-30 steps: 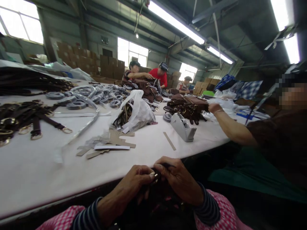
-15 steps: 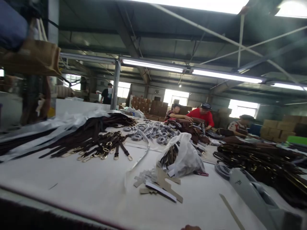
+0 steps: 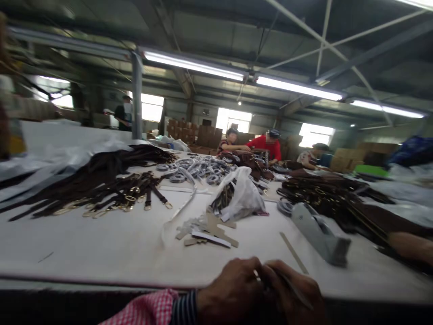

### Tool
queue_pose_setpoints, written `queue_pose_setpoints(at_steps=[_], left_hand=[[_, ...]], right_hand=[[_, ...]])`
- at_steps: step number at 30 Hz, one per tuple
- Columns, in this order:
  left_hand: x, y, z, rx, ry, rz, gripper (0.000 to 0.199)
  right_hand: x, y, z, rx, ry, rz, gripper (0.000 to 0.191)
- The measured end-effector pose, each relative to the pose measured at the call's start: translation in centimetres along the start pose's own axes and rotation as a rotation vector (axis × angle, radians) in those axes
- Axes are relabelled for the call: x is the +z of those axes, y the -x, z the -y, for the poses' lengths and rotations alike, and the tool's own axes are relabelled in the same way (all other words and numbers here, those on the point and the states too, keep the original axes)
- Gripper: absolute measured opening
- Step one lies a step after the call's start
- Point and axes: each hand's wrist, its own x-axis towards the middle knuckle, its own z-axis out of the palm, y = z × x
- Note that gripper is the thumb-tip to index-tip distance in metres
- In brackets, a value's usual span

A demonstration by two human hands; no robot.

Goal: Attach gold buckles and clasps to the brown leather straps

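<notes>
My left hand (image 3: 232, 289), below a striped cuff and pink checked sleeve, is at the table's front edge with its fingers curled closed. Beside it, my right hand (image 3: 301, 293) is closed around a thin grey pointed piece (image 3: 295, 289); blur hides its kind. The fingertips of both hands meet at something small and dark that I cannot make out. Just beyond them lie flat beige card pieces (image 3: 218, 230) and a narrow beige strip (image 3: 293, 253). A grey tape dispenser (image 3: 320, 234) stands to the right.
Dark brown straps with gold buckles (image 3: 130, 192) cover the left. Grey rolled coils (image 3: 189, 169) and a white plastic bag (image 3: 246, 194) are in the middle. Brown leather pieces (image 3: 324, 198) are piled at right, near another person's hand (image 3: 411, 246). Co-workers (image 3: 267, 146) stand across the table.
Both my hands have come up into view at the bottom; earlier only a bit of one showed. My view has turned right, and another person's hand now appears at the right edge.
</notes>
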Motion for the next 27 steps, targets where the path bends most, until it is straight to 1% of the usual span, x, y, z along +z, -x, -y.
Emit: queue_pose_setpoints(at_steps=[2,4,8,10,13,16,21,24,27], left_hand=[[-0.8,0.3,-0.3,0.021,0.261,0.082,0.025],[-1.3,0.0,-0.7,-0.005,0.336,0.136,0.026],[-1.8,-0.4,-1.9,-0.098,0.289,0.178,0.024],[-1.9,-0.4,-2.2,-0.089,0.242,0.182,0.024],[-2.0,-0.5,-1.9,-0.041,0.182,0.183,0.029],[-1.9,-0.6,-1.4,-0.028,0.178,0.194,0.033],[-1.9,-0.5,-1.6,-0.056,0.211,0.209,0.034],[-2.2,-0.1,-1.8,-0.054,0.238,0.224,0.034],[-2.5,0.3,-1.9,-0.082,0.265,0.243,0.032]], right_hand=[[-0.3,-0.2,0.3,0.096,-0.121,-0.036,0.039],[-0.6,-0.6,0.5,0.181,-0.247,-0.077,0.037],[-1.2,-1.1,0.9,0.242,-0.386,-0.133,0.035],[-1.5,-1.2,1.1,0.259,-0.416,-0.139,0.034],[-1.8,-1.2,0.9,0.297,-0.468,-0.142,0.032],[-1.8,-1.1,0.3,0.353,-0.538,-0.15,0.032],[-1.4,-0.9,-0.3,0.422,-0.731,-0.172,0.038],[-1.2,-0.8,-0.1,0.453,-0.788,-0.177,0.042],[-1.0,-0.7,0.2,0.471,-0.824,-0.174,0.043]])
